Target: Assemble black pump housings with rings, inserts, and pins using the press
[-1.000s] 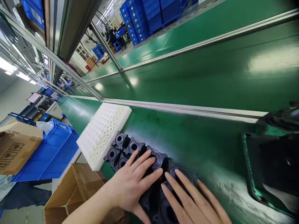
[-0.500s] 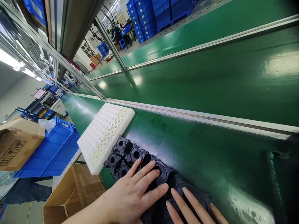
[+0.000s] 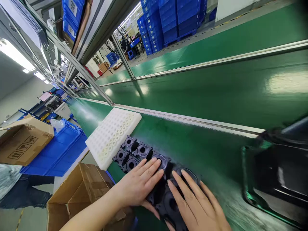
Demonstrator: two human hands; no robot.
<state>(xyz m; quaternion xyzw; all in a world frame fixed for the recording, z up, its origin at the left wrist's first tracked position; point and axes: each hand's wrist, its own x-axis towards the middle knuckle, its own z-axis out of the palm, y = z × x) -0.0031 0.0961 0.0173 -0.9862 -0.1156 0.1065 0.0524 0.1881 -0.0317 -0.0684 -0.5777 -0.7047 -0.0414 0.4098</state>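
Note:
Black flanged parts with round holes [image 3: 142,149] sit close together in rows on the green worktop. My left hand [image 3: 141,184] lies over the middle of the group, its fingers stretched out on top and the thumb down along the near side. To its right, my right hand [image 3: 196,199] rests with spread fingers on the larger black parts [image 3: 169,200], partly covering them. Beyond the far end of the rows is a white foam tray [image 3: 99,138] with several pale rings [image 3: 117,138] in its pockets.
An open cardboard box [image 3: 64,195] stands below the near edge of the worktop [image 3: 207,144]. Blue crates [image 3: 60,150] and another carton [image 3: 29,141] are at the left. At the right is a glossy black object [image 3: 281,173]. A metal rail [image 3: 187,119] runs along the back.
The camera view has shifted, bringing more of the black object at the right into sight. My left thumb has moved from above the parts to their near side. Both hands remain on the parts.

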